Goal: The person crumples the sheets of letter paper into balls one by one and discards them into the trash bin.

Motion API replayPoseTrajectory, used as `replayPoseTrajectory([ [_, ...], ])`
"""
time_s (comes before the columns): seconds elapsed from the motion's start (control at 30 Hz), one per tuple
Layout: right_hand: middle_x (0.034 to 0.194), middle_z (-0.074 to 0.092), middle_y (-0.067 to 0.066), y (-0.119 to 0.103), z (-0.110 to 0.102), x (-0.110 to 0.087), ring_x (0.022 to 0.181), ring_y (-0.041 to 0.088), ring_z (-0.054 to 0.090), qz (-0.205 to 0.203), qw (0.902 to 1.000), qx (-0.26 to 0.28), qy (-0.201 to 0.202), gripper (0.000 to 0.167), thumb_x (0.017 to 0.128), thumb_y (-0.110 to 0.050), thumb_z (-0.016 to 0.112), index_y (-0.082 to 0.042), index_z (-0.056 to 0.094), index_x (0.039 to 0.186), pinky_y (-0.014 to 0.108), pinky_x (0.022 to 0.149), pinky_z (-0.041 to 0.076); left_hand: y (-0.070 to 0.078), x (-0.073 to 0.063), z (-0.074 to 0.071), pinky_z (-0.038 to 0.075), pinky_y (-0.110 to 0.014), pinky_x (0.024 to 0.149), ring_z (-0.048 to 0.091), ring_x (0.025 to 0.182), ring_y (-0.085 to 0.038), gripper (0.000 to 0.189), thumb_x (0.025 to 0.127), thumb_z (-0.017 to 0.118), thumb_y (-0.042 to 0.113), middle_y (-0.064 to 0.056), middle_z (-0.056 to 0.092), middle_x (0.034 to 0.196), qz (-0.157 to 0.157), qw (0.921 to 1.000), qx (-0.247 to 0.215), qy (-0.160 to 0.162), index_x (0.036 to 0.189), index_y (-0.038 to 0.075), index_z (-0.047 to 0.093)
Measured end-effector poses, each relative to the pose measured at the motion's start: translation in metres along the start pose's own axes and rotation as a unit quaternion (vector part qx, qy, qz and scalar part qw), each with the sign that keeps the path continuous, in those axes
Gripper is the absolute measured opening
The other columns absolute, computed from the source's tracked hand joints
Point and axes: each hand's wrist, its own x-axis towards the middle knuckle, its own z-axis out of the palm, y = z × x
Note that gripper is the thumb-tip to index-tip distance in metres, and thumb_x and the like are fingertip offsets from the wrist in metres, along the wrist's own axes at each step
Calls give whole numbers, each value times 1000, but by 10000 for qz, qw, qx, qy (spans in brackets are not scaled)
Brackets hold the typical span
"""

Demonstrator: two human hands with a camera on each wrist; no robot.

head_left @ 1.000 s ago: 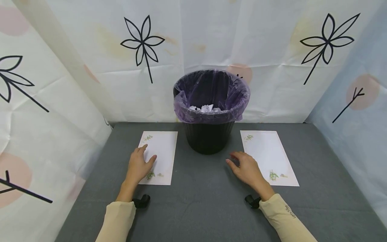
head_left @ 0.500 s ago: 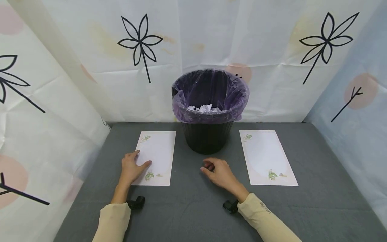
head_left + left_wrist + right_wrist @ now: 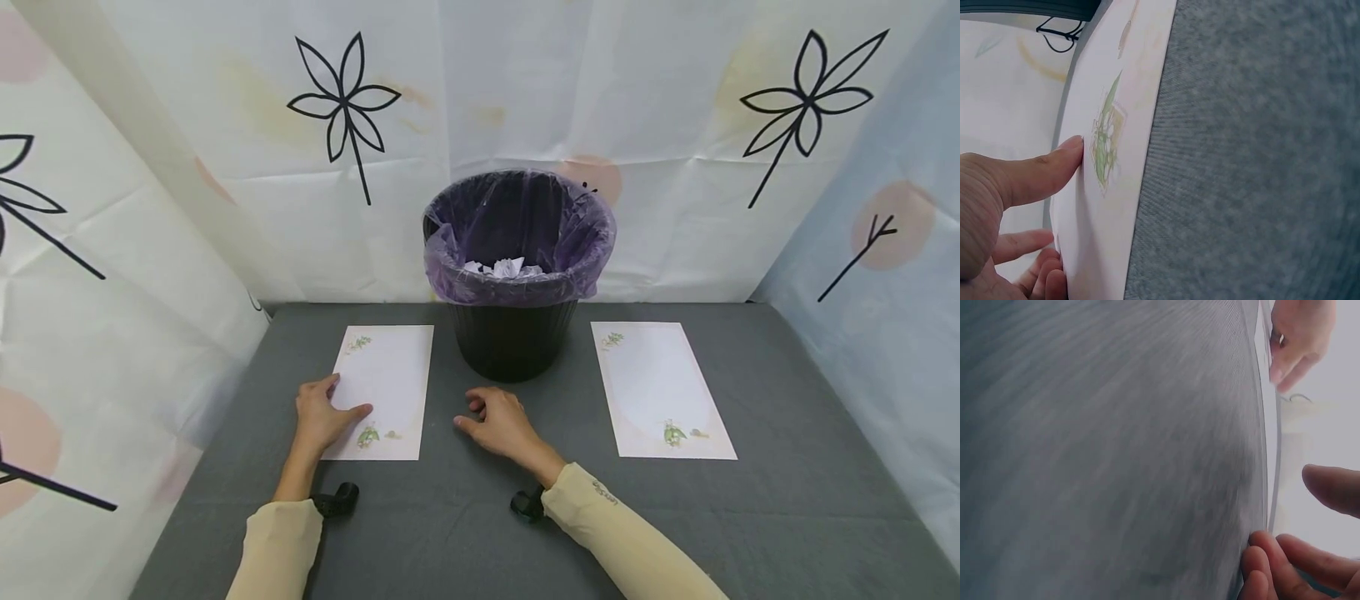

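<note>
My left hand [image 3: 318,417] is at the left edge of a white sheet of paper [image 3: 390,375] with small green flower prints. Its thumb [image 3: 1041,172] is stretched out with the tip on the sheet, near the printed flower, and the other fingers [image 3: 1022,245] meet the paper's edge. My right hand [image 3: 498,425] hovers low over the grey cloth between the two sheets, its fingers loosely bent and holding nothing. A second, matching sheet [image 3: 652,383] lies flat to the right, apart from both hands.
A black bin [image 3: 513,333] lined with a purple bag [image 3: 517,287] stands at the back middle, with crumpled white paper [image 3: 506,267] inside. Behind it hangs a white patterned curtain [image 3: 247,125]. Grey cloth [image 3: 465,533] covers the table.
My right hand has travelled left, from beside the right sheet to the middle of the table. My left hand has shifted slightly left and nearer, toward its sheet's left edge.
</note>
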Motion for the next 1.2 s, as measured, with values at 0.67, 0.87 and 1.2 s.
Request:
replayPoseTrajectory([
  [0.67, 100, 60, 7, -21, 41, 31, 100, 27, 55, 634, 9966, -526, -1, 55, 86, -34, 81, -2, 67, 128, 48, 93, 43, -1, 2, -7, 21, -72, 104, 23, 130, -58, 98, 75, 91, 33, -42, 27, 142, -369, 9986, 366, 130, 145, -11, 39],
  [0.87, 114, 59, 16, -24, 45, 32, 114, 34, 53, 732, 9963, -434, 80, 61, 84, -34, 83, -1, 64, 132, 56, 99, 39, 1, 2, -6, 20, -73, 103, 22, 131, -58, 97, 71, 93, 34, -42, 27, 141, -376, 9986, 336, 161, 143, -9, 43],
  [1.2, 128, 54, 21, -30, 47, 33, 122, 39, 48, 842, 9962, -242, -31, 66, 85, -33, 82, 2, 60, 137, 60, 101, 34, 2, 1, -5, 16, -72, 104, 18, 132, -57, 85, 78, 89, 36, -40, 25, 142, -365, 9990, 215, 140, 139, -7, 48],
])
